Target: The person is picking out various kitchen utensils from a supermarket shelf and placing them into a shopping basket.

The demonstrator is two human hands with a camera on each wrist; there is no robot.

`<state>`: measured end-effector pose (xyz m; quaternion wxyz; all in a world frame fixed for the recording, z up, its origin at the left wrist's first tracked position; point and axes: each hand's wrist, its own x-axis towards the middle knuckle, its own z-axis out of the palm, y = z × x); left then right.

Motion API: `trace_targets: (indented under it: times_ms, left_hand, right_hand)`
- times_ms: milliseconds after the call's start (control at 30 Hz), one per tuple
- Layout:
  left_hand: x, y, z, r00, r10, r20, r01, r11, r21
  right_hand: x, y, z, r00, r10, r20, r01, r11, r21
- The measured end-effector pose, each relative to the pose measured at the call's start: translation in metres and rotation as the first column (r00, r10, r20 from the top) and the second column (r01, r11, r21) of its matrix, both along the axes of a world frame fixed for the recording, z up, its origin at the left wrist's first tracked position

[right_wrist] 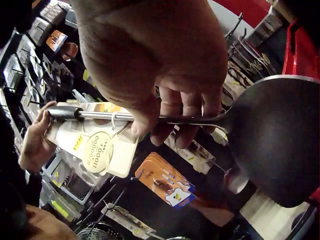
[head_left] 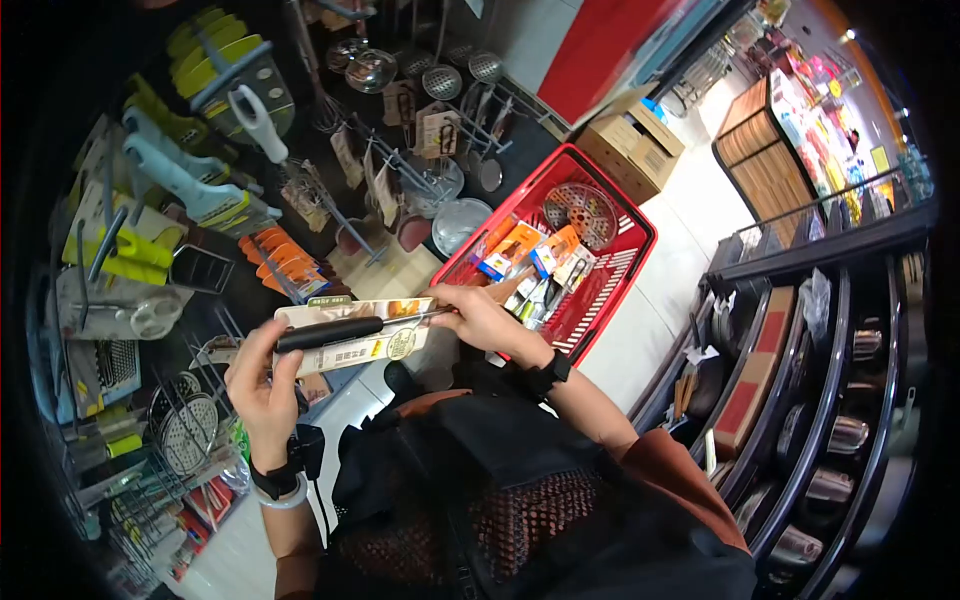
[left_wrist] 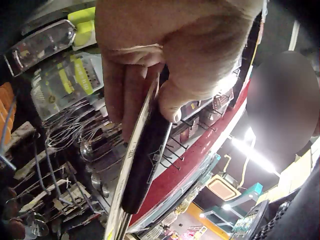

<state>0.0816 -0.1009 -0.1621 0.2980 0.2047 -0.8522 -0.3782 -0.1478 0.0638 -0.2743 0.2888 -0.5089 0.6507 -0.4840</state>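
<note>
One ladle (head_left: 340,332), in two grips: left hand (head_left: 262,372) pinching handle (left_wrist: 148,160) and one card (head_left: 350,356), right hand (head_left: 490,322) pinching the shaft (right_wrist: 100,115) near the bowl (right_wrist: 277,142). I judge it stiff, light, bowl-heavy; best held by the handle. It hangs near the left corner of one basket (head_left: 612,305); at the basket's far end, one skimmer (head_left: 581,216); mid-basket, two orange packs (head_left: 517,243).

The right hand (right_wrist: 155,55) gripped the metal shaft of a black ladle (right_wrist: 275,142); the left hand (right_wrist: 36,145) held its handle. A printed card (right_wrist: 117,162) lay along the ladle's shaft, and orange packaging cards (right_wrist: 155,172) hung beyond the ladle.
</note>
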Motion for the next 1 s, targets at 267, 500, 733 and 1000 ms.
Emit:
trace_targets:
  times_ms: [267,500,733,1000]
  left_hand:
    - [-0.044,0.030,0.033,0.989,-0.125,0.078,0.136,0.979,-0.152]
    - [-0.072,0.042,-0.004,0.933,-0.200,0.299,0.277,0.929,-0.245]
    - [-0.079,0.036,-0.024,0.951,-0.183,0.251,0.208,0.975,-0.078]
    - [-0.032,0.030,-0.044,0.934,-0.029,0.357,0.006,0.998,0.065]
  right_hand:
    - [0.012,-0.008,0.017,0.996,0.077,-0.054,-0.076,0.997,0.023]
    - [0.024,-0.023,0.019,0.973,0.093,0.213,-0.096,0.995,0.003]
    - [0.012,-0.030,-0.038,0.977,-0.023,0.211,0.031,0.999,-0.033]
    - [0.003,-0.048,-0.108,0.894,-0.300,0.331,0.256,0.951,0.171]
